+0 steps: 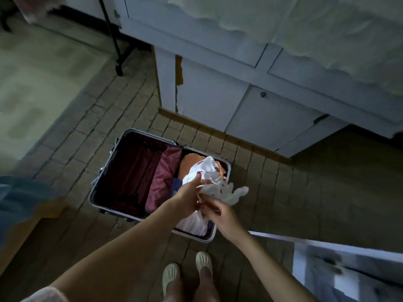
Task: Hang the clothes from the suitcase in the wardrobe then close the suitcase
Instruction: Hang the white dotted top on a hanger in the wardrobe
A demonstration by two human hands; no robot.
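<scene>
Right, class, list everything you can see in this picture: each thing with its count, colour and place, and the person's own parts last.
suitcase: one, silver frame, dark red lining, open on the floor
white garment: one, white with red marks, held above the suitcase
orange garment: one, in the suitcase's right half
striped garment: one, pale, near end of right half
wardrobe: one, pale grey, behind the suitcase
floor: brown tiles
shoes: two, cream, bottom centre
left hand: grips the white garment
right hand: grips the white garment
</scene>
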